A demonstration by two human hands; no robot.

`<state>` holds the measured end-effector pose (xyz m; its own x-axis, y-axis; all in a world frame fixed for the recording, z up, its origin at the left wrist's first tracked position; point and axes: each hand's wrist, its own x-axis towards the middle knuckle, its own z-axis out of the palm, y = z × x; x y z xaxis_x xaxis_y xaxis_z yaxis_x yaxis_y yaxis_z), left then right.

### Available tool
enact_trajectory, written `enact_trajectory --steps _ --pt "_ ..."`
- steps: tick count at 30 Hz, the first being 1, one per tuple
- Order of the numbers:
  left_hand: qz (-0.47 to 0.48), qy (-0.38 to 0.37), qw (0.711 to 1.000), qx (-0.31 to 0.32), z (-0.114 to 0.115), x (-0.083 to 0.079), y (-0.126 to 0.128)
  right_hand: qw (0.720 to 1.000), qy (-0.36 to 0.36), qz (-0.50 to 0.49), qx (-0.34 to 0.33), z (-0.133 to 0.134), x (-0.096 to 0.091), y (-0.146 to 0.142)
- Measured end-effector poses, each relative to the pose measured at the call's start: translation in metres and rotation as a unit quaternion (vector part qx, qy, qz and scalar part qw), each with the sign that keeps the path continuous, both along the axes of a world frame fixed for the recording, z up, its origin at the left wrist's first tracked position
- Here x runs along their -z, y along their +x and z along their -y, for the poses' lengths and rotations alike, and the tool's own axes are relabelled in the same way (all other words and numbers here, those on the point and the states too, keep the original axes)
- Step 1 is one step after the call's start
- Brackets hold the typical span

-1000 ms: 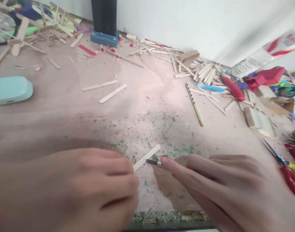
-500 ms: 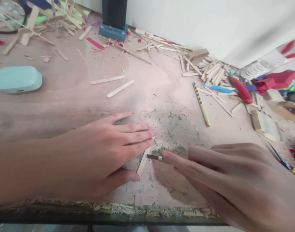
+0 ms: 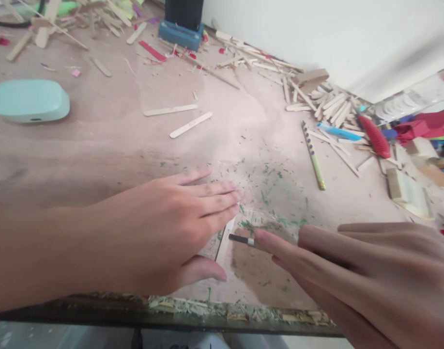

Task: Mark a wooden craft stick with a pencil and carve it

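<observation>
Left hand (image 3: 171, 213) is spreading flat, no longer curled, thumb apart from fingers | wooden stick (image 3: 223, 248) is lying at its four o'clock, axis running one-to-seven, this hand nearer | right hand (image 3: 347, 264) is gripping knife (image 3: 240, 239), blade pointing nine o'clock

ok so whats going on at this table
A person's left hand lies flat over part of a pale flat wooden stick on the pinkish tabletop. The right hand grips a thin tool with a dark flat blade, its tip at the stick. Small green bits are scattered around them, and two more pale wooden sticks lie farther back.
</observation>
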<state>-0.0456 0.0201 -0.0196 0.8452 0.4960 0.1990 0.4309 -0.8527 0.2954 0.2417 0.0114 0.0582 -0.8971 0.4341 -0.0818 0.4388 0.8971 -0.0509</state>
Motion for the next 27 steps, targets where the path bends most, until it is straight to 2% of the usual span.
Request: enact_trajectory --steps 14,27 --pt "0.017 0.004 1.0 -0.006 0.001 0.002 0.001 0.997 0.066 0.033 -0.025 -0.002 -0.011 -0.012" --pt "0.024 0.015 1.0 -0.009 -0.001 0.002 0.002 0.997 0.068 0.034 -0.027 -0.004 -0.015 -0.014"
